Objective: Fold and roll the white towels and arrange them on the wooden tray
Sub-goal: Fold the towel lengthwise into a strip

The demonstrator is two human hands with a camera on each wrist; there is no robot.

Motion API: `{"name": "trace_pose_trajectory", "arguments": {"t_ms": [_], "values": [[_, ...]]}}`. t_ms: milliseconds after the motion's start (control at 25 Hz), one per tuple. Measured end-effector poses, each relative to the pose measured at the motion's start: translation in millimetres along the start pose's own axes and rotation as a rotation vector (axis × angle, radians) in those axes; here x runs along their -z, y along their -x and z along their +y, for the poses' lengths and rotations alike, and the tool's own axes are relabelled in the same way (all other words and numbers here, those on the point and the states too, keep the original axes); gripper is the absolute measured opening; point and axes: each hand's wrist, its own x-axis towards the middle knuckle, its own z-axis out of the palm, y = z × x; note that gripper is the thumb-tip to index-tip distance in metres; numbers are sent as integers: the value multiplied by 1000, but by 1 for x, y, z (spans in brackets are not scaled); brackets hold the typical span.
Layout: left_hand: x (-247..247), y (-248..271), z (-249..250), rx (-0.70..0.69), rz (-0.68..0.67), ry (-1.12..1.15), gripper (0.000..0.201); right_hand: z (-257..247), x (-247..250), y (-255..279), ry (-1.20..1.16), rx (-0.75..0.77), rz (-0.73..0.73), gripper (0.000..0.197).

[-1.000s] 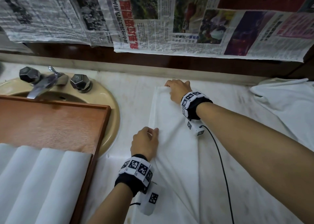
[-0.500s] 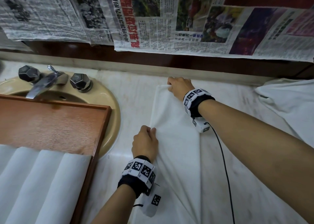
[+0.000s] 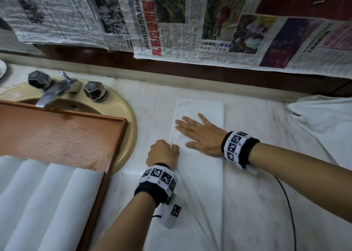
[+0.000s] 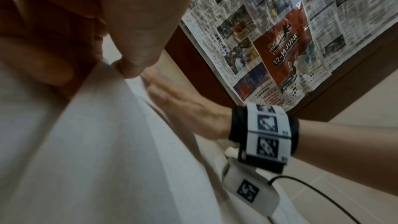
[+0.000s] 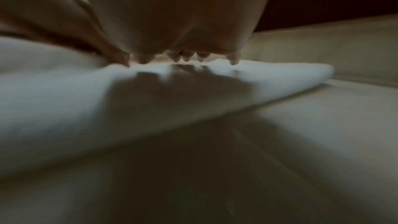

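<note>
With the right hand flat on the folded towel and the left hand apparently pinching its near edge, tugging could skew the fold.

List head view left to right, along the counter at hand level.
rolled towels on the wooden tray → sink rim → left hand pinching the folded towel edge → right hand flat on it → towel pile
</note>
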Motion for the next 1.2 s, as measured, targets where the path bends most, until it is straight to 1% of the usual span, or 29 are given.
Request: {"name": "trace_pose_trajectory", "arguments": {"t_ms": [40,80,160,200,280,320,360,440,480,520,600,640,680,760,800,840,880,920,960,1000,1040,1080,1120,1160,1200], "values": [[0,-2,0,11,-12,-5,27,8,-4,0,34,15,-48,63],[0,-5,1,19,-22,-4,27,19,-4,-6,31,-63,-68,63],[0,-8,0,37,-34,10,27,35,4,-19,-23,-311,-16,65],[1,-8,0,45,-34,17,27,35,6,-25,-28,-344,1,66],[1,-7,0,49,-32,24,28,26,-1,-29,2,-187,1,64],[1,-7,0,50,-30,28,28,26,-4,-27,20,-147,-32,63],[2,-8,1,58,-30,34,28,32,-2,-26,-20,-213,-63,62],[3,-11,2,64,-43,44,27,46,8,-20,-152,-546,-72,64],[4,-13,3,63,-43,46,27,48,13,-15,-157,-630,-63,67],[5,-13,3,68,-38,44,29,41,12,-5,-128,-612,-26,69],[6,-10,5,66,-23,35,31,9,5,22,-111,-426,27,69],[7,-7,5,53,-18,38,31,-13,-2,41,-155,-385,52,66],[9,-4,7,31,-8,33,29,-33,-10,59,-206,-394,102,59],[13,7,10,-12,-20,-28,29,-70,-22,99,-343,-501,209,42],[17,11,12,-29,-39,-57,28,-85,-29,114,-394,-538,222,37],[18,16,10,-39,-58,-69,27,-103,-37,130,-425,-553,208,35],[20,20,9,-56,-47,-66,31,-115,-45,141,-445,-557,176,38],[22,30,5,-89,-20,-68,35,-126,-52,152,-450,-567,134,43],[23,45,-1,-161,30,-47,35,-135,-57,159,-439,-581,88,52],[21,61,-10,-283,70,-23,28,-140,-62,163,-416,-590,46,61],[16,82,-24,-447,53,1,18,-144,-66,167,-393,-594,11,68],[11,103,-37,-612,-23,-10,13,-144,-68,166,-372,-594,-11,72],[6,129,-49,-724,-158,-82,15,-147,-69,167,-357,-600,-12,73],[-1,151,-60,-774,-285,-199,18,-151,-70,168,-344,-611,13,71],[-8,169,-66,-791,-362,-325,22,-155,-70,169,-333,-618,66,67]]}}
